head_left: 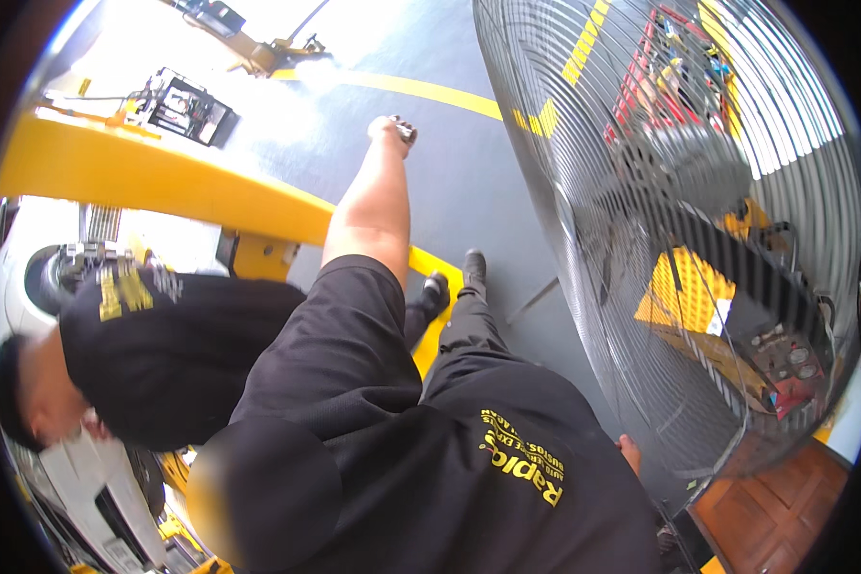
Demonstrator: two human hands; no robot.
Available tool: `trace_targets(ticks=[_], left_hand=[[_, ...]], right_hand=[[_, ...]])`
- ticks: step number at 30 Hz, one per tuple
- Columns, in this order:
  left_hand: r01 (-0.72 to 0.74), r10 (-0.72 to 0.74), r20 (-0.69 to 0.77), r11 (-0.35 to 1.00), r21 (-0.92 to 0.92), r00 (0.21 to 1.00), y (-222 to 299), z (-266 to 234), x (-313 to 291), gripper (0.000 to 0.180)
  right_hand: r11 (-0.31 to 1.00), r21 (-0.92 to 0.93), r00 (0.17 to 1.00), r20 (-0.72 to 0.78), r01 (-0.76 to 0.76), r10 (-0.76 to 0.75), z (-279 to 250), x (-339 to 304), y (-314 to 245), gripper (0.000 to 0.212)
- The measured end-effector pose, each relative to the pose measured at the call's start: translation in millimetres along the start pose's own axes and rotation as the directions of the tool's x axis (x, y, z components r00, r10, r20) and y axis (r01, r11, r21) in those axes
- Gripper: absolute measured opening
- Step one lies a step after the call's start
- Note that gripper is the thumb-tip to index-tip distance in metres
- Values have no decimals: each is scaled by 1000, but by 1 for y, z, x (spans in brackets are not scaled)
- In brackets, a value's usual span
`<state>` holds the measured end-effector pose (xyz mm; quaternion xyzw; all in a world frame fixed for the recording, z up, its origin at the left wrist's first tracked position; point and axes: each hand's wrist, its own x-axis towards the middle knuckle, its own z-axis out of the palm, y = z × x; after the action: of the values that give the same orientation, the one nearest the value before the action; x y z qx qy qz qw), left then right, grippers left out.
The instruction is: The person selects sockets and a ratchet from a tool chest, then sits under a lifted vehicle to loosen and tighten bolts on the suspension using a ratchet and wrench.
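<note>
My left arm reaches far forward over the grey floor, its short black sleeve ending above the elbow. My left hand [393, 130] is closed at the end of it, around a small grey, metallic-looking thing [407, 131] too small to make out. Only a bit of my right hand [628, 452] shows, low at my right side next to a big fan [641, 220]; its fingers are mostly hidden. To my left, a co-worker in a black shirt [182, 354] bends beside a white car [86, 497], near an exposed wheel hub [77, 263].
A yellow beam [163, 187] crosses the left side, with a black-framed device [182, 107] beyond it. Yellow lines [407, 88] mark the floor. Through the fan's wire guard show a red rack [641, 77] and a yellow crate [684, 287]. A brown panelled door [775, 507] lies lower right.
</note>
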<state>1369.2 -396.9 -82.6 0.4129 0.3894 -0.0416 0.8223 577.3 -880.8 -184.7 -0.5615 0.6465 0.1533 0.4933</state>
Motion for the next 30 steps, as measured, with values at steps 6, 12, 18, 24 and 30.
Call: trace_targets(ticks=[6,12,18,24,30], left_hand=[[146,-142,288,989,7,947,151,27,133,23],[87,-197,198,884,460,960,219,126,174,25],[-49,-374,416,692,720,829,220,331,234,29],[-545,-568,592,278,791,571,250,532,289,30],[-476,-510,485,159,865,711,273,504,492,40]], right_hand=[[973,-209,980,190,101,-61,169,-10,-137,25],[922,-108,889,325,373,-322,327,-7,-370,23],[877,9,846,262,480,-465,417,-1,-564,22],[950,-85,948,133,301,-288,490,46,-609,22],[970,-214,971,230,112,-61,604,47,-655,22]])
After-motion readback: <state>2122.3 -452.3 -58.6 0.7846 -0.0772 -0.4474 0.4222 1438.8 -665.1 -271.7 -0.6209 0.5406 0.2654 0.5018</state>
